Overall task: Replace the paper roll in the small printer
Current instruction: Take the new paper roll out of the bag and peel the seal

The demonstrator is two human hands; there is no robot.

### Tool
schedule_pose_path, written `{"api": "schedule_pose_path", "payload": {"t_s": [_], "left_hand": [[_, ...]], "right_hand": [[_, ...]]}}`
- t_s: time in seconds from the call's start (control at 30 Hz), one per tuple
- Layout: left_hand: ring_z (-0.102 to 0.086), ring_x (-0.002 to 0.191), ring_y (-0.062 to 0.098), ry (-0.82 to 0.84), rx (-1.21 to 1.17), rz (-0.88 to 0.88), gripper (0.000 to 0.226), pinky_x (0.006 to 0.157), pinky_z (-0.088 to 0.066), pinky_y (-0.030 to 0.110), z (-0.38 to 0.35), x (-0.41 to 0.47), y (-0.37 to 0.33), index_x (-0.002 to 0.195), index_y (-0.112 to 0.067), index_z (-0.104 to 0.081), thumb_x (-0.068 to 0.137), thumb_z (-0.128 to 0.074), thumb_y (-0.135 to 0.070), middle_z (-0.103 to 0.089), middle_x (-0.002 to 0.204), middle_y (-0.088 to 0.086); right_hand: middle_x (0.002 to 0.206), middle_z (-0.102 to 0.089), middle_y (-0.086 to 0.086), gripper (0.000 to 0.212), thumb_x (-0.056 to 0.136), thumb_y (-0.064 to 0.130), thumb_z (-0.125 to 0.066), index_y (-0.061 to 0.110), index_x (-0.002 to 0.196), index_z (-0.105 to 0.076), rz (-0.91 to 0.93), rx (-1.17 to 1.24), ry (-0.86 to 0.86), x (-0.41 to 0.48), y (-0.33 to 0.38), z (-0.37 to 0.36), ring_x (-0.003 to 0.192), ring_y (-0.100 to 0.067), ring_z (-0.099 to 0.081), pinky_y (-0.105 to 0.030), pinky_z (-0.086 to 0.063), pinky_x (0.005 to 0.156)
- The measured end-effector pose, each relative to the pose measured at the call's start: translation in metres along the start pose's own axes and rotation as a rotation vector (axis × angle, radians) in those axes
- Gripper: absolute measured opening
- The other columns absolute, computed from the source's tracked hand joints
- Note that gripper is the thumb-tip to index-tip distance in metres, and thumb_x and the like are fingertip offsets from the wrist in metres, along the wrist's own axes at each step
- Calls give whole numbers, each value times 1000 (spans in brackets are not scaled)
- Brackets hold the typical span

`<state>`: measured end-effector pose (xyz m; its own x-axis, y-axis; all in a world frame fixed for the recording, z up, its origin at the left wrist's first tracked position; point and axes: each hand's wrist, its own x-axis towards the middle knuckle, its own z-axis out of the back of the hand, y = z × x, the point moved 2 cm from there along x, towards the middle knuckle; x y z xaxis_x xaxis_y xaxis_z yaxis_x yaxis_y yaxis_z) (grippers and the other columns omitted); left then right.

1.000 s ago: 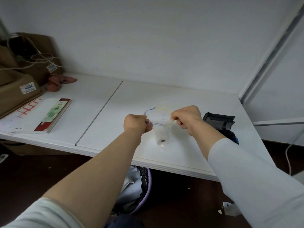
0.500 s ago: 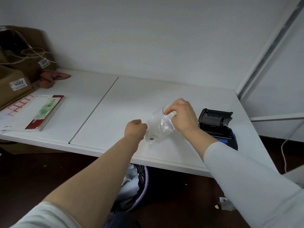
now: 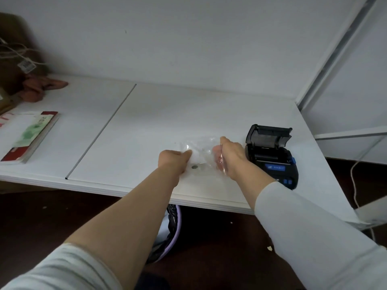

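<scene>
The small printer (image 3: pixel 272 155), a black plastic box with blue buttons and a blue label strip on its front face, sits on the white table (image 3: pixel 146 122) with its hinged lid tipped up and back, so the paper bay lies exposed; no roll can be made out in it. Just to the printer's left, both hands work on a clear plastic bag (image 3: pixel 201 155), thin, glossy and crinkled, which rests on the table surface. The left hand (image 3: pixel 174 161), on the side of the bag away from the printer, is closed in a pinch on the bag's end, most likely to anchor it. The right hand (image 3: pixel 232 158), between the bag and the printer, has its fingers reaching into or under the film, seen pinkish through the plastic; whether they have closed on anything inside cannot be told. The new paper roll (image 3: pixel 195 164) appears to be the pale cylinder inside the bag, its small dark core hole facing the camera near the left hand. Holding the bag this close beside the open printer probably keeps the transfer short once the roll is free. The film looks slippery and limp, so it would need both hands to steady. Far to the printer's left lie a flat booklet (image 3: pixel 31 137) with red and green print and, farther back, a reddish crumpled cloth (image 3: pixel 41 87).
</scene>
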<state>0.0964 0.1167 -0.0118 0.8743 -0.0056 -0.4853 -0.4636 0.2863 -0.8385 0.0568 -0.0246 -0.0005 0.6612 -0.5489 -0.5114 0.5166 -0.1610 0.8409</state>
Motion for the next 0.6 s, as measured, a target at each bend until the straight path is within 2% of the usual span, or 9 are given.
{"api": "schedule_pose_path", "payload": {"t_s": [0.07, 0.13, 0.27, 0.3, 0.37, 0.43, 0.47, 0.53, 0.6], "left_hand": [[-47, 55, 20, -4, -17, -4, 12, 63, -49, 27, 0, -1, -2, 75, -11, -61, 84, -64, -17, -53, 63, 4], [-43, 52, 19, -5, -11, -7, 18, 53, -39, 22, 0, 2, -6, 71, -10, -56, 88, -56, -15, -50, 67, 7], [-50, 41, 17, 16, -63, 3, 19, 55, -43, 24, 4, 1, -20, 78, -8, -57, 90, -44, -4, -53, 68, 6], [-51, 37, 15, 13, -80, -17, 21, 57, -45, 26, 4, 3, -22, 83, -6, -60, 90, -41, -1, -53, 66, 7], [-51, 36, 14, 6, -111, -41, 24, 61, -48, 28, 5, 5, -24, 100, -1, -61, 89, -40, -1, -52, 65, 7], [-52, 42, 16, 42, -147, -15, 16, 63, -48, 28, 6, 5, -24, 99, -1, -58, 85, -53, -6, -51, 67, 8], [-52, 49, 17, 69, -139, 2, 21, 62, -48, 28, 6, 5, -22, 98, -2, -57, 80, -63, -10, -52, 71, 8], [-49, 59, 19, 120, -55, 29, 31, 57, -44, 27, 7, 5, -16, 97, -4, -57, 72, -74, -9, -52, 79, 7], [-42, 57, 20, 118, 58, 37, 21, 56, -39, 28, 7, 3, -10, 82, -6, -54, 74, -73, -7, -49, 76, 8]], "right_hand": [[60, -48, -8, 34, 88, 26, -36, 3, 83, -61, -43, 72, 24, -1, -3, 2, 50, -22, -39, -26, -34, 53], [60, -50, -9, 31, 83, 18, -36, 4, 79, -63, -65, 122, 34, -1, -4, 4, 50, -23, -42, -28, -39, 54], [72, -60, -14, 21, 79, 1, -46, 4, 83, -67, -45, 141, 20, -1, -6, 4, 61, -28, -56, -43, -56, 69], [73, -60, -15, 22, 80, -3, -45, 4, 83, -65, -35, 157, 31, 0, -7, 3, 61, -28, -57, -42, -59, 68], [72, -58, -14, 33, 83, -14, -36, 4, 85, -62, -5, 165, 84, -3, -8, 2, 55, -24, -54, -33, -58, 53], [82, -58, -12, 41, 82, -21, -33, 0, 101, -63, 63, 74, 150, -6, -8, 3, 60, -22, -53, -19, -53, 43], [91, -59, -12, 45, 81, -21, -36, 0, 111, -62, 104, 4, 180, -6, -9, 4, 68, -23, -56, -15, -50, 43], [106, -60, -8, 51, 79, -18, -44, 3, 123, -57, 185, -154, 227, -5, -10, 2, 89, -21, -57, -13, -50, 59], [118, -59, -6, 57, 77, -14, -51, 8, 129, -54, 231, -283, 263, -3, -13, -1, 100, -18, -56, -21, -49, 80]]}}
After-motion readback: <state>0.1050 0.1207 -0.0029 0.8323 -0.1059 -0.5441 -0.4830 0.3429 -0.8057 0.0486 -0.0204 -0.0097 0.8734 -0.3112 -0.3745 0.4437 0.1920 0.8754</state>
